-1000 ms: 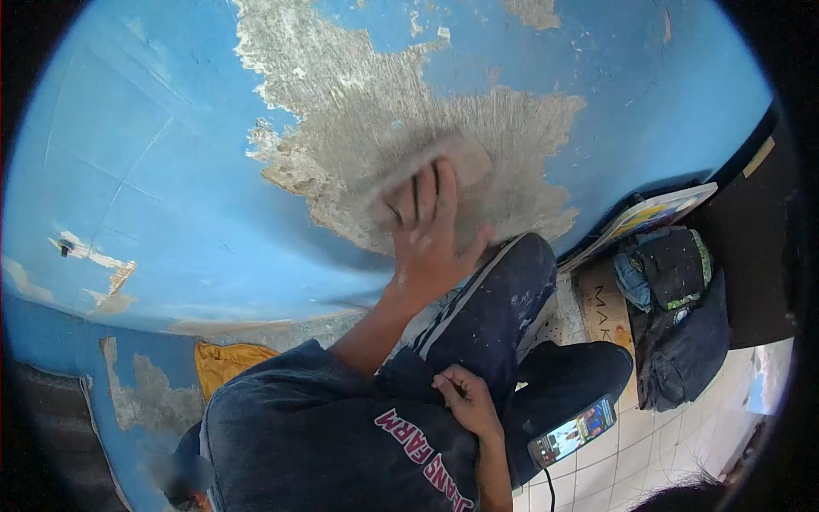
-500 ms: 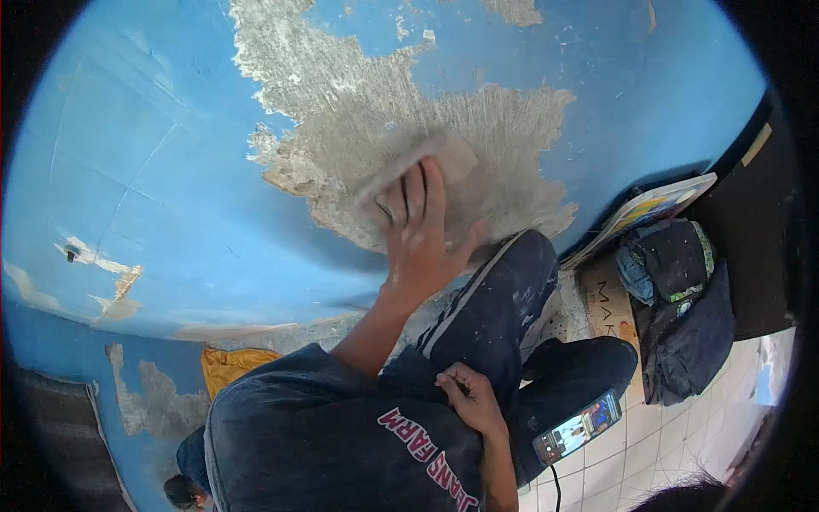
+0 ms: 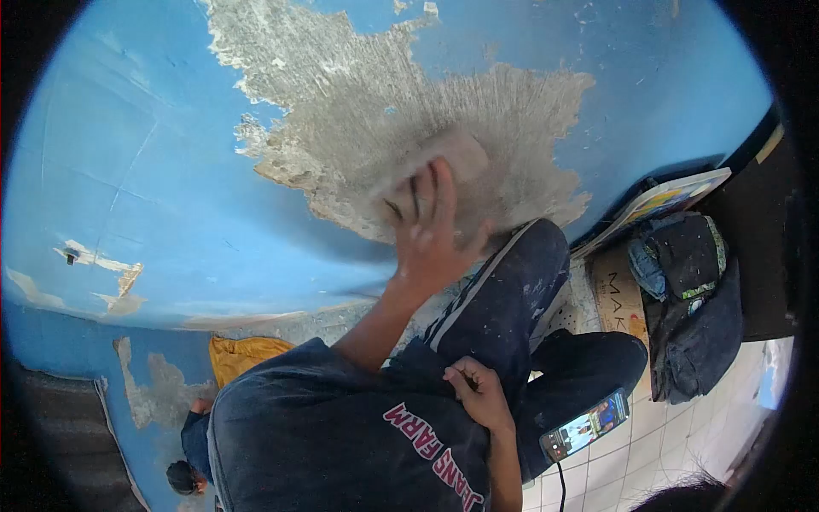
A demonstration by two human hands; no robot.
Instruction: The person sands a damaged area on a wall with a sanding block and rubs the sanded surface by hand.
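My left hand (image 3: pixel 433 235) reaches up against the blue wall (image 3: pixel 230 247). Its fingers are wrapped over a flat, greyish-beige rectangular block (image 3: pixel 467 158) that looks like a sanding block, blurred by motion. The block lies on a rough bare grey patch (image 3: pixel 341 94) where the paint is gone. My right hand (image 3: pixel 478 388) rests near my lap, fingers curled in, and nothing shows in it. Beside that forearm, a lit phone (image 3: pixel 584 427) with a cable lies against my leg.
A cardboard box (image 3: pixel 616 294) stands at the right, with dark clothing (image 3: pixel 695 333) over it and a framed picture (image 3: pixel 657 200) leaning on the wall. Yellow cloth (image 3: pixel 243 358) lies along the wall's foot. Another person (image 3: pixel 196 456) is at lower left, on white tiled floor (image 3: pixel 631 452).
My left hand and the block have shifted slightly right on the grey patch. The whole view has moved a little. My right hand stays curled in the same place.
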